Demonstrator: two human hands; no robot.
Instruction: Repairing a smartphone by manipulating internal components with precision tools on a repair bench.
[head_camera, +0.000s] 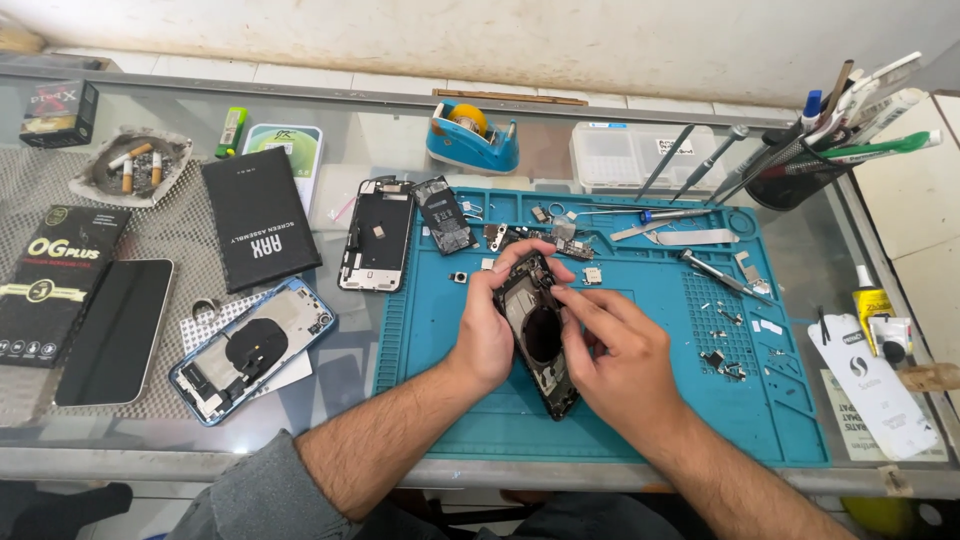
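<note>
An opened black phone housing with its insides exposed is tilted up above the blue repair mat. My left hand grips its left edge, thumb near the top. My right hand holds the right edge, with the fingertips pinching at a part near the upper inside of the housing. On the mat behind lie a black battery, a circuit board with small parts and loose screws.
A black phone frame lies at the mat's left edge. A blue opened phone, a dark screen and boxes sit left. Screwdrivers, a tool cup, a tape dispenser, an ashtray and a glue bottle surround.
</note>
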